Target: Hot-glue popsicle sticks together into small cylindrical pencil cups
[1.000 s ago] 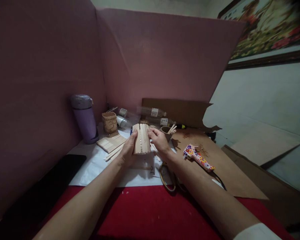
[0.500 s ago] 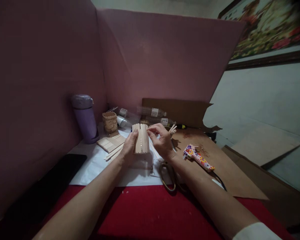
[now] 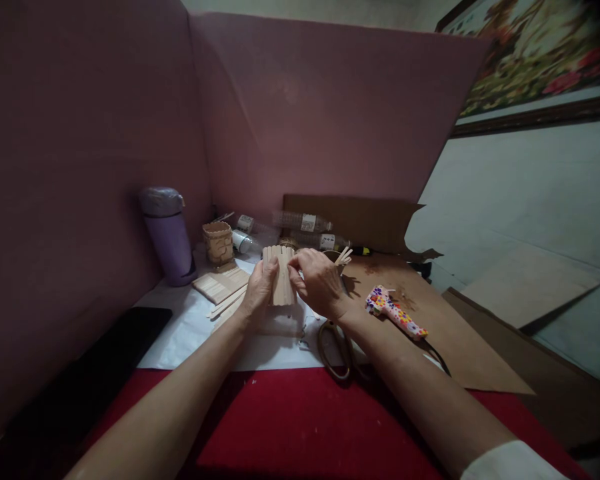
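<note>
Both my hands hold an upright cup made of pale craft sticks (image 3: 281, 277) above white paper (image 3: 190, 333). My left hand (image 3: 259, 288) wraps its left side, thumb on the front. My right hand (image 3: 319, 283) presses fingers and thumb against its right side. A flat panel of joined sticks (image 3: 219, 283) and a few loose sticks (image 3: 226, 305) lie just left of my left hand. A paper cup with sticks (image 3: 342, 256) stands behind my right hand, mostly hidden.
A purple flask (image 3: 167, 235), a small woven stick basket (image 3: 219, 243) and lying plastic bottles (image 3: 305, 223) sit at the back. Scissors (image 3: 336, 348) lie under my right wrist. A patterned glue gun (image 3: 394, 313) rests on brown cardboard (image 3: 455, 360). A dark phone (image 3: 95, 373) lies at left.
My right hand has come in from the cup's right edge and now presses on its front and side. The stick cup has turned a little in my hands, hiding its dotted stick.
</note>
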A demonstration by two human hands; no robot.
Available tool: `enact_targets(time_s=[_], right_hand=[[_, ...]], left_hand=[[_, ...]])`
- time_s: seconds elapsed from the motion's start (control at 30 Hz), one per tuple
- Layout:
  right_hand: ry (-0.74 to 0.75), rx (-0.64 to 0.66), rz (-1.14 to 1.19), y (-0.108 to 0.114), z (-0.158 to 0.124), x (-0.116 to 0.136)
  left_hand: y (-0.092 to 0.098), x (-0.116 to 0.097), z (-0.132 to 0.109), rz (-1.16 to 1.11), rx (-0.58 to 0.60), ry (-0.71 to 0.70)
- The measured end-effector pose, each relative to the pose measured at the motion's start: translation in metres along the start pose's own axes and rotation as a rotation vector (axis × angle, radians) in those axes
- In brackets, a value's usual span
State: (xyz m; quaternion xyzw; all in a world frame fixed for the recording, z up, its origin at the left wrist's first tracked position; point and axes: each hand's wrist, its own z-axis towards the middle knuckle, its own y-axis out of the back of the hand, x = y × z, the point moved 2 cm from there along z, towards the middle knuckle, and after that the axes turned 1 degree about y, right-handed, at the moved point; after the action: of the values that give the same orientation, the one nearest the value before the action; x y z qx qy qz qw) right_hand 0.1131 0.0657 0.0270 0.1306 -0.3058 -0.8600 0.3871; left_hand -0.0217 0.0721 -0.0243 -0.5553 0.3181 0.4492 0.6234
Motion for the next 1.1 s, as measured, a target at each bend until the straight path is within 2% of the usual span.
enact_targets(time_s=[0.17,0.27,0.37,0.47,0.53,0.6,0.73,0.9,1.0,1.1], right_hand=[[-0.373,-0.169,0.682,-0.002,0.004,-0.011],[-0.513,-0.318,0.963,0.0,0.009,-0.017],[-0.596,-0.506,1.1,0.008,0.013,-0.022],[-0.62,-0.692,1.089,0.018,0.015,-0.027],[-0.611,-0.729,1.034,0.021,0.015,-0.03],[-0.624,-0.646,0.975,0.017,0.013,-0.033],[-0.636,-0.324,0.817,-0.001,0.007,-0.032],[-0.372,-0.235,0.518,-0.001,0.005,-0.022],[-0.296,-0.142,0.525,0.002,0.007,-0.019],[-0.286,-0.06,0.551,0.001,0.008,-0.022]], left_hand=[[-0.001,-0.003,-0.002,0.042,-0.029,0.038],[-0.001,-0.004,-0.002,-0.013,-0.031,0.096],[-0.002,-0.005,-0.003,-0.068,-0.06,0.137],[-0.002,-0.007,-0.003,-0.094,-0.072,0.155],[-0.002,-0.008,-0.003,-0.101,-0.068,0.152],[-0.003,-0.01,-0.003,-0.104,-0.047,0.139],[-0.005,-0.014,-0.007,-0.067,0.001,0.111],[-0.008,-0.015,-0.01,0.01,0.081,0.091],[-0.01,-0.013,-0.011,0.019,0.118,0.127],[-0.01,-0.012,-0.011,0.039,0.135,0.151]])
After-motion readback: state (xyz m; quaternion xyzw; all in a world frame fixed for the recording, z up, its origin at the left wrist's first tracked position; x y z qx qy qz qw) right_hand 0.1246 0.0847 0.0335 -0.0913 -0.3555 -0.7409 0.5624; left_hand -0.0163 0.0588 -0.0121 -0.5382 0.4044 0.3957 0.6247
